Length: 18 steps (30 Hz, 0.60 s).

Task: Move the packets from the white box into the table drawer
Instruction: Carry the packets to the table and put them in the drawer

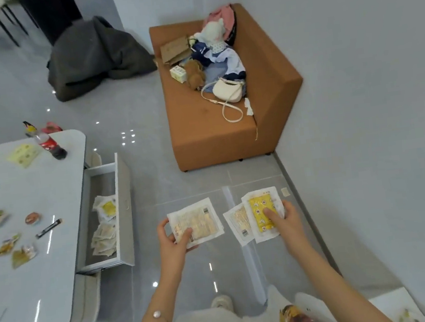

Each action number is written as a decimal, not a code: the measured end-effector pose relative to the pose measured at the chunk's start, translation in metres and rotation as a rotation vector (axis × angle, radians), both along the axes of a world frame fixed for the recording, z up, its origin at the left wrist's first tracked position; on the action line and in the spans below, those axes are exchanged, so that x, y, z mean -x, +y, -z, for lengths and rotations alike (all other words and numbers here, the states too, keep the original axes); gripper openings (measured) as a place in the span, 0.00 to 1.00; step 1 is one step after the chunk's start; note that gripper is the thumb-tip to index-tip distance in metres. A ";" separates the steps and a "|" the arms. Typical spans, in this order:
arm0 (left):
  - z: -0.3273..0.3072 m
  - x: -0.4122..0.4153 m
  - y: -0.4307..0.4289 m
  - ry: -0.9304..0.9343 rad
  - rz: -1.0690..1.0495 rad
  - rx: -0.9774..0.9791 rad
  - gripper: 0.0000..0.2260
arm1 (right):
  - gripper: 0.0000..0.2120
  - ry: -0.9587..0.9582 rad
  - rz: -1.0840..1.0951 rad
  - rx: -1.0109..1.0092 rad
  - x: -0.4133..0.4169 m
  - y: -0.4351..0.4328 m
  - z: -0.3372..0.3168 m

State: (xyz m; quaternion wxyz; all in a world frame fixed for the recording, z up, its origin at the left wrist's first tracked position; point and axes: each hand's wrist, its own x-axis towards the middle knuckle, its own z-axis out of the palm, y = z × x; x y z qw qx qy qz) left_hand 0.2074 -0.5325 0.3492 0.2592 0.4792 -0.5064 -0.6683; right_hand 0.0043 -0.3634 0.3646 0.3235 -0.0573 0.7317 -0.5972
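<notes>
My left hand [174,236] grips a flat white packet [196,223] with a pale gold face, held above the floor. My right hand [285,217] holds two packets: a yellow-faced one [261,208] on top and a pale one [239,223] fanned out to its left. The table drawer [119,199] stands pulled open to the left of my hands, with several packets [104,227] lying inside it. A corner of what may be the white box [400,306] shows at the bottom right edge.
The white table [27,277] on the left carries a cola bottle [50,143], a yellow sheet and small snack wrappers. An orange sofa [215,128] piled with clothes and a white bag stands ahead. A dark blanket [97,57] lies on the grey floor.
</notes>
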 end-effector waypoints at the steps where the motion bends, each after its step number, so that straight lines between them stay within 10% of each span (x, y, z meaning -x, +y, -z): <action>1: 0.000 -0.006 -0.015 0.005 -0.042 -0.005 0.23 | 0.15 -0.005 -0.018 0.009 0.000 -0.022 0.000; 18: 0.015 0.020 -0.199 0.002 -0.656 -0.081 0.22 | 0.10 -0.010 -0.530 0.053 0.081 -0.343 0.010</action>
